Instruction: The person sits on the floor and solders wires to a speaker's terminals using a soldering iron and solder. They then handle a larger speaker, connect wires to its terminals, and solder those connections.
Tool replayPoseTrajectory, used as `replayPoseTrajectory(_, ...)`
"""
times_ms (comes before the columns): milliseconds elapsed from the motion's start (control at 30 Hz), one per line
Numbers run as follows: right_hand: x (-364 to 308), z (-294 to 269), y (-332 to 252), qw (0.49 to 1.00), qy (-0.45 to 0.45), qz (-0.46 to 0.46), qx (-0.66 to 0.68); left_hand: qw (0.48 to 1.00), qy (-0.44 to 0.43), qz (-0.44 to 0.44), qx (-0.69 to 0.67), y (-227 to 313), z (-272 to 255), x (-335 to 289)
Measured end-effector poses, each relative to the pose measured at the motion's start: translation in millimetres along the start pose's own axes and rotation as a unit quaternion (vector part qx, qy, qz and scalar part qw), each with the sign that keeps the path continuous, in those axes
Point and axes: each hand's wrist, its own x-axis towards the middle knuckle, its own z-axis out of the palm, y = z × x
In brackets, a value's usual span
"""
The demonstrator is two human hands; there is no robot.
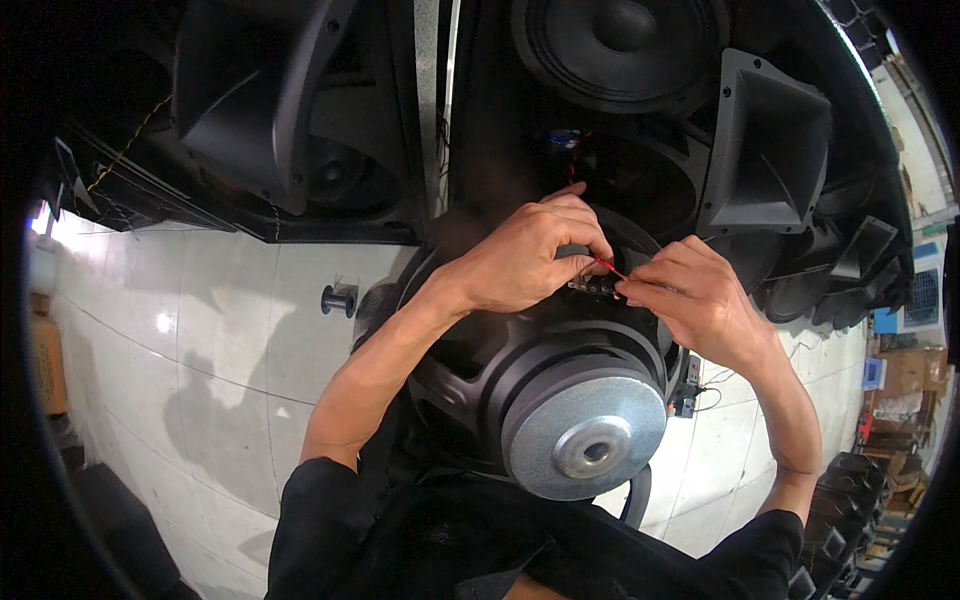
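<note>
A large loudspeaker driver (470,365) rests magnet side up in front of me, its round silver magnet plate (535,440) nearest my body. Over the far rim of its frame, my left hand (535,250) pinches a thin red wire (607,266) between thumb and finger. Close by on the right, my right hand (690,290) is closed with its fingertips at the other end of that wire. Just below the fingertips sits a small terminal block (592,286) on the driver's frame. The exact contact between wire and terminal is hidden by my fingers.
Behind the driver stands a black speaker cabinet with a round woofer (620,40) and a horn (765,150). Another cabinet with a horn (250,100) is at the upper left. A wire spool (338,300) and a power strip (688,385) lie on the white tiled floor (230,340).
</note>
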Motion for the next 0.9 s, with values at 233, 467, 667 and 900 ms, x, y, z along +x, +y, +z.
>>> replayPoseTrajectory(233, 8, 3, 0, 0.993, 0.008, -0.096, -0.071, 1.000, -0.001, -0.007, 0.004, -1, -1, -2)
replayPoseTrajectory(467, 9, 4, -8, 0.973, -0.006, -0.150, -0.178, 1.000, -0.007, -0.012, 0.003, 2, -1, 0)
replayPoseTrajectory(667, 8, 13, 1, 0.998, 0.049, -0.043, 0.006, 1.000, 0.005, -0.007, 0.005, 1, 0, -1)
replayPoseTrajectory(900, 12, 14, -11, 0.916, 0.006, 0.291, 0.275, 1.000, -0.001, -0.001, 0.007, 1, 0, 0)
